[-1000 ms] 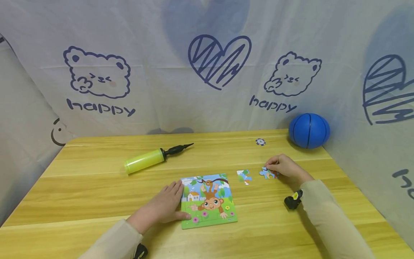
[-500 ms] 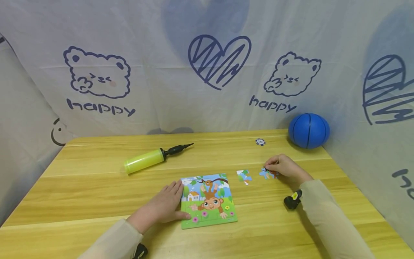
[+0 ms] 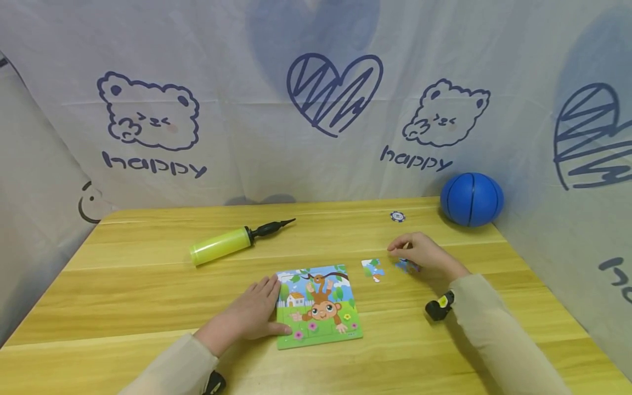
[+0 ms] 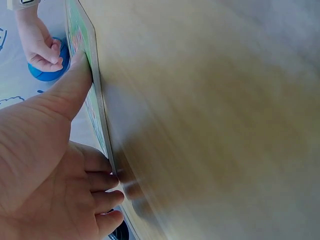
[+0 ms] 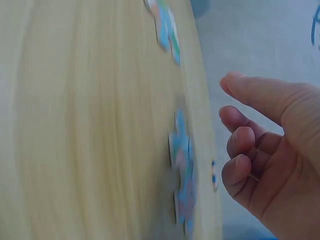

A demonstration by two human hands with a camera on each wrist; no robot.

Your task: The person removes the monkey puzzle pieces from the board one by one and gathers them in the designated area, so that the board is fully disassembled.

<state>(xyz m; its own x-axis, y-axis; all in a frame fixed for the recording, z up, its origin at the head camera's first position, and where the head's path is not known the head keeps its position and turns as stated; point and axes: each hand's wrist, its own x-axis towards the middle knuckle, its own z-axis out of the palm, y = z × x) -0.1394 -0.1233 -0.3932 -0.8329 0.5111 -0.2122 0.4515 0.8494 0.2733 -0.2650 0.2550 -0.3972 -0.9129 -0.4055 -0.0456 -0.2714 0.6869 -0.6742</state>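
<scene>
A monkey picture puzzle board (image 3: 319,307) lies flat on the wooden table (image 3: 148,285). My left hand (image 3: 252,315) rests flat against the board's left edge, fingers straight; in the left wrist view the thumb (image 4: 70,85) presses the board's rim (image 4: 87,55). Right of the board lie two loose pieces: a white-and-green one (image 3: 373,269) and a blue one (image 3: 407,267). My right hand (image 3: 419,255) hovers just over the blue piece (image 5: 182,175) with its fingers (image 5: 240,145) loosely curled and holding nothing. The other piece (image 5: 167,27) lies farther on.
A yellow-green hand pump (image 3: 232,241) lies at the back left of the table. A blue ball (image 3: 471,199) sits at the back right corner, with a small blue-white chip (image 3: 397,216) near it. Printed cloth walls close in the back and both sides.
My right hand has let go of the blue piece, lifted a little and shifted left; the piece stays on the table. The left hand and board have not moved.
</scene>
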